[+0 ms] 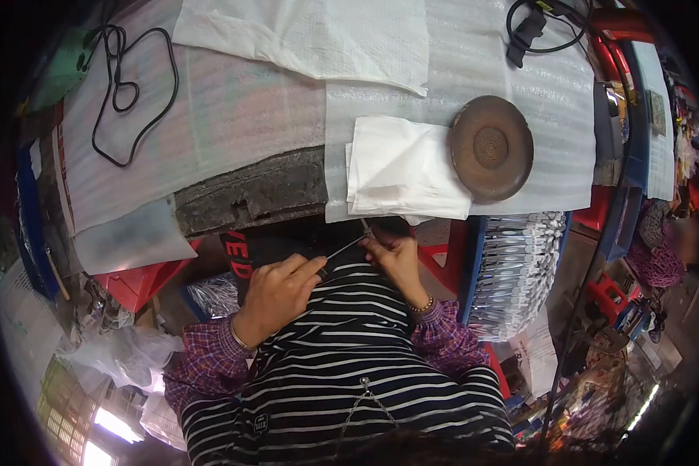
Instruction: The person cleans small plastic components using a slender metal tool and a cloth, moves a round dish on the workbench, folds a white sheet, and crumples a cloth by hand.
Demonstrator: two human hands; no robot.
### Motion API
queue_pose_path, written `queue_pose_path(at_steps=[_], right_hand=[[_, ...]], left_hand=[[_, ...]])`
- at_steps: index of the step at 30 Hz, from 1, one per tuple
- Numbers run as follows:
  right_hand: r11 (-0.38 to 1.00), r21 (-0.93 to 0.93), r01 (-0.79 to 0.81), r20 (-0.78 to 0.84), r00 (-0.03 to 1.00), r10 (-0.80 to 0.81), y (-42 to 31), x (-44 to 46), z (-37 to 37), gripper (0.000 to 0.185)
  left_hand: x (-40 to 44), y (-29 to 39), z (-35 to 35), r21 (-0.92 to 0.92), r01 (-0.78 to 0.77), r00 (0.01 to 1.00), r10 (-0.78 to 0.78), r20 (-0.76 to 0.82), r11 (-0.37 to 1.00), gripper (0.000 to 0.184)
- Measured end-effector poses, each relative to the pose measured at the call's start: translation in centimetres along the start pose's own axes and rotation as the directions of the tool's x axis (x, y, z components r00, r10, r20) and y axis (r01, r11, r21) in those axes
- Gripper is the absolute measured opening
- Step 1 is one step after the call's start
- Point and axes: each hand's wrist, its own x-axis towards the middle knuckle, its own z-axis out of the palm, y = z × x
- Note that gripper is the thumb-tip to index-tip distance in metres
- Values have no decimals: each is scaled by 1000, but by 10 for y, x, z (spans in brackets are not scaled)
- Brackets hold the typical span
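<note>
Counter (202, 147): foam-covered. Crate (474, 268): at the counter's near edge, toward the right end, packed with slim, pale-ended pieces (516, 272). Tissue (404, 171): on the counter, near edge. Disc (490, 147): brown, round, on the counter, right half. Left hand (276, 293): just off the counter's near edge; grip clamped on the rod (343, 249). Right hand (398, 266): also just off that edge; fingertips at the rod's far end, whether pinched together cannot be told. Rod: thin, tilted, just off the counter's near edge.
</note>
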Motion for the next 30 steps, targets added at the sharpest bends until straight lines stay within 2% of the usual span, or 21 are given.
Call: queue_pose_path(at_steps=[2,4,6,7,8,9,10,12,13,14,16,17,18,20,21,23,24,26,30], right_hand=[[999,-30,40,-8,999,-40,6,3,2,15],[995,-63,81,-12,997,-82,14,6,4,15],[979,-104,174,-24,984,-177,18,8,5,13],[980,-104,172,-19,984,-175,19,9,5,13],[973,-124,194,-20,980,-198,18,9,6,13],[967,-143,212,-21,976,-217,18,8,7,12],[970,-139,201,-16,979,-205,18,8,7,12],[859,-338,384,-30,908,-417,13,9,7,12],[943,-275,186,-6,981,-195,9,9,6,15],[947,-265,180,-5,982,-188,8,11,7,15],[849,-293,439,-123,864,-489,8,14,10,13],[898,-199,393,-144,894,-424,12,14,11,17],[901,-198,387,-145,897,-417,15,15,11,17],[851,-339,402,-135,874,-467,17,15,10,17],[854,-339,395,-132,879,-459,16,12,9,17],[926,-282,250,-89,955,-284,11,10,10,18],[926,-282,252,-86,954,-286,12,11,10,18],[900,-281,334,-93,924,-371,18,13,11,19],[876,-333,349,-100,910,-401,20,15,12,19]], left_hand=[[1,-1,1,42,-11,1000,11,-6,999,23],[5,-11,1,-165,47,999,-46,11,985,23],[15,-20,-3,-400,232,973,-207,106,887,23],[17,-21,-6,-400,237,971,-213,105,885,23],[21,-16,-14,-580,532,846,-408,343,617,25],[23,-12,-21,-616,752,642,-479,599,237,27],[26,-9,-23,-548,837,491,-450,745,7,29],[31,-11,-16,-507,844,526,-451,721,174,26],[38,-10,-15,-491,834,549,-479,685,253,25],[41,-8,-15,-482,840,540,-486,687,251,25],[45,-3,-13,-385,815,577,-548,605,433,25],[46,-3,-13,-381,818,573,-550,608,431,25],[46,-3,-11,-359,752,650,-530,545,553,25],[45,-3,-8,-283,585,788,-449,421,760,25],[46,-3,-9,-284,592,782,-453,427,754,25],[49,-2,-15,-198,507,823,-402,402,839,24],[49,-3,-15,-200,507,823,-403,399,838,24],[47,-4,-15,-105,344,894,-292,340,933,24],[46,-7,-16,-68,263,904,-221,367,962,24]])
